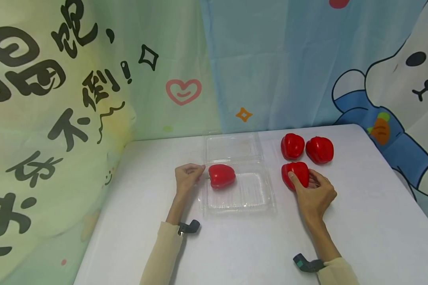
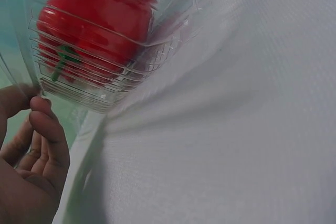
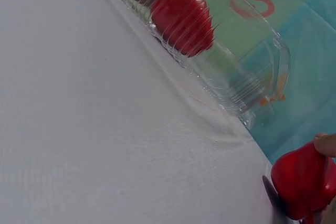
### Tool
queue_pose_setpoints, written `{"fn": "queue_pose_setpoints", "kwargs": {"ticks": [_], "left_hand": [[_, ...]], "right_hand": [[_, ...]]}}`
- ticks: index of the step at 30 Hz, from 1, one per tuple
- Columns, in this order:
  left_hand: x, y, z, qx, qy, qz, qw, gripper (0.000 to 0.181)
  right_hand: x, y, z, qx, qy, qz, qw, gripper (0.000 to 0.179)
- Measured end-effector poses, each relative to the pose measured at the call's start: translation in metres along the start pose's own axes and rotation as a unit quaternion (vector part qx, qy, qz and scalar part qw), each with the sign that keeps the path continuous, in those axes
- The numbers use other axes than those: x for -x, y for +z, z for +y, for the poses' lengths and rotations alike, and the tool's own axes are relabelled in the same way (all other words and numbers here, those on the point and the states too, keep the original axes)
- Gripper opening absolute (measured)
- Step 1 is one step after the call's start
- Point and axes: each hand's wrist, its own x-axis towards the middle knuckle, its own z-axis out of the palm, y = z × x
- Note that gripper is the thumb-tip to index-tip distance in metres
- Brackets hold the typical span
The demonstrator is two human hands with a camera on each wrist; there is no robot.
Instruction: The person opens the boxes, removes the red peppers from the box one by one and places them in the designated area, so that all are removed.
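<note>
A clear plastic clamshell box point(image 1: 247, 196) lies on the table with its lid point(image 1: 232, 147) folded back. Inside its left part rests one red bell pepper point(image 1: 222, 176), whose green stem point(image 2: 64, 59) shows in the left wrist view. My left hand point(image 1: 188, 178) pinches the box's left rim between thumb and forefinger. To the right of the box, my right hand point(image 1: 315, 198) grips a second red bell pepper point(image 1: 300, 169), thumb on the near side and fingers around the right. The right wrist view catches this held pepper point(image 3: 296, 179) only partly, at its edge.
Two more red bell peppers, a left one point(image 1: 292, 146) and a right one point(image 1: 320, 150), sit just behind my right hand. The white table point(image 1: 242, 249) ends at a printed cloth backdrop point(image 1: 249, 71). A camera is strapped on each wrist.
</note>
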Motion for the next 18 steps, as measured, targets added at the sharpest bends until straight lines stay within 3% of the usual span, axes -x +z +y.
{"fn": "queue_pose_setpoints", "kwargs": {"ticks": [8,18], "left_hand": [[-0.0011,0.0012,0.0032,-0.002,-0.007,0.006,1.0,0.019],[0.0008,0.0017,0.0004,-0.01,-0.007,0.008,0.9999,0.019]], "right_hand": [[0.0022,0.0014,0.0023,0.004,-0.007,-0.009,0.9999,0.069],[0.0086,0.002,0.0012,0.027,0.017,-0.033,0.999,0.074]]}}
